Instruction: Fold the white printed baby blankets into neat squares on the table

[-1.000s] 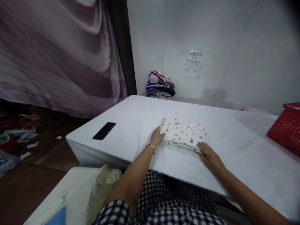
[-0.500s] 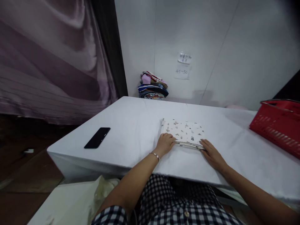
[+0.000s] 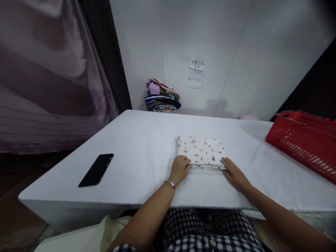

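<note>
As we look down through the head view, a folded white cloth point(image 3: 202, 150) with small printed motifs lies flat on a table point(image 3: 141, 154) draped in white, close to the near edge and in front of us. Our left hand point(image 3: 180, 169) lies at its near left corner, fingers close together and bent over the border; the thumb is hard to make out, so we cannot tell whether it pinches the layers. At the near right corner, our right hand point(image 3: 235, 175) lays its fingers, loosely side by side, on the edge, with the thumb lower down; how firmly it grips, we cannot tell. We have a silvery bracelet point(image 3: 171, 184) around the left wrist and wear a checked garment point(image 3: 207, 243). Well apart to the left, a flat black phone point(image 3: 96, 170) lies on the table, while a red basket point(image 3: 301, 140) stands toward the right end. Beyond the far edge we see a stack of folded fabrics point(image 3: 162, 99) by the pale wall point(image 3: 183, 28), where a paper point(image 3: 194, 80) reads "45-50". A mauve curtain point(image 3: 39, 87) hangs at the left.
</note>
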Motion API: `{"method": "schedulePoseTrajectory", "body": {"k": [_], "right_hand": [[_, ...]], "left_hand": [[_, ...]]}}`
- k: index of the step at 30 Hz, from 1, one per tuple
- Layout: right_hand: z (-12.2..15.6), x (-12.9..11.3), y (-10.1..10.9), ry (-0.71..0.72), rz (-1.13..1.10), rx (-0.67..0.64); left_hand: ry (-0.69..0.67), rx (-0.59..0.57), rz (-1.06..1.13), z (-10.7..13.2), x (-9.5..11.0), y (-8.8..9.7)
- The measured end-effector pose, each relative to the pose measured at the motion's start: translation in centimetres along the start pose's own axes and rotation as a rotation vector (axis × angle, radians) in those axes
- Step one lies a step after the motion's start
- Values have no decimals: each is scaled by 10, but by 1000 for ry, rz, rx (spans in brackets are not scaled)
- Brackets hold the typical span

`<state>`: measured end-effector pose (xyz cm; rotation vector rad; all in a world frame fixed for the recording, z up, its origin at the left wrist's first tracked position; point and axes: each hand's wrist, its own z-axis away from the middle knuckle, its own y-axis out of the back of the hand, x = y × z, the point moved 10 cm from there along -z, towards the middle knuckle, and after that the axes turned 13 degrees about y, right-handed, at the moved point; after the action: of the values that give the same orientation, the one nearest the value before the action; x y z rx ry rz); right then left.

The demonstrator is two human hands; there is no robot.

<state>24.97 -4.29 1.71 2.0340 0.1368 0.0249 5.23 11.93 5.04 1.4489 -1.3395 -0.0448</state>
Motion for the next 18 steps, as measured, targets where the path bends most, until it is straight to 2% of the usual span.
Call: {"method": "schedulePoseTrajectory", "body": {"k": [6,13,15,18], "right_hand": [[2,4,-1,-25,-65,7],[1,23,1,-96,-203,55],[-6,23,9,-73,-180,90],[-23,6,22,40,-123,105]], "left_hand": [[-12,16,-43,1,3,0],[-47,19,-155,1,8,-7],[-46,20,-189,1,9,-8],[-24,11,-238,4,11,-9]]}}
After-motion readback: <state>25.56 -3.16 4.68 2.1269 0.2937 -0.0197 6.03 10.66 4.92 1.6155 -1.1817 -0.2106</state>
